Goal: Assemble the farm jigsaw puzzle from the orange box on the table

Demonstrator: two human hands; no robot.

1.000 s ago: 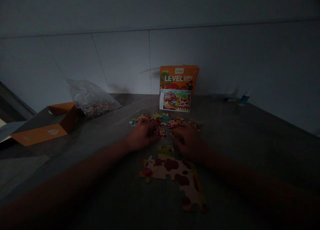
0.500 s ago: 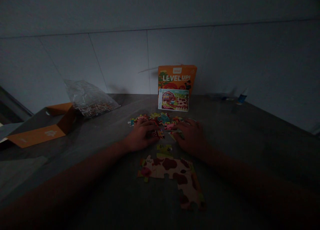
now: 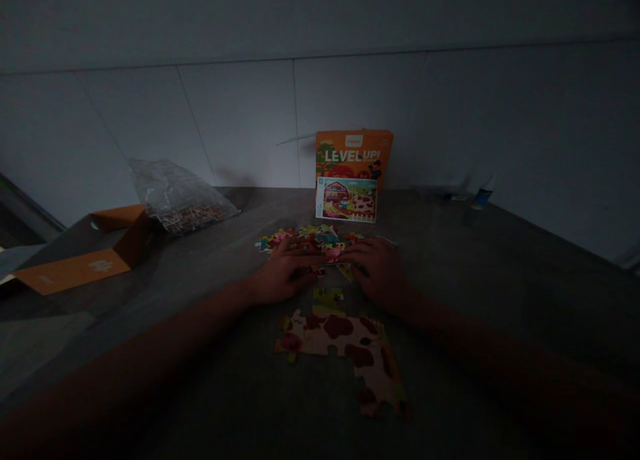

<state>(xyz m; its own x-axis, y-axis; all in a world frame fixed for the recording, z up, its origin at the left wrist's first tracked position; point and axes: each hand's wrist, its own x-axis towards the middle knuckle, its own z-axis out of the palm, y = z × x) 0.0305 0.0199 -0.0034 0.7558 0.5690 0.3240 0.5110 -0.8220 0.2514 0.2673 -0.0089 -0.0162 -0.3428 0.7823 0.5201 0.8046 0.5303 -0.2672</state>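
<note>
Left hand (image 3: 284, 273), right hand (image 3: 379, 273) closer together (grips' spread, hold unclear), cow puzzle body (image 3: 337, 328) crosswise, head (image 3: 293, 341) leftward

The words "LEVEL UP!" are printed in large white capitals across the upright orange cardboard box (image 3: 353, 165). Above them, a small white rectangular label (image 3: 354, 141) is set, its lettering too small to be read. On the white-bordered rectangular card with a farm picture (image 3: 346, 199), propped before the box, tiny marks in the left margin cannot be made out. On the open orange cardboard tray (image 3: 70, 273) at the far left, a pale emblem shaped like a jigsaw piece (image 3: 101, 265) is printed.
</note>
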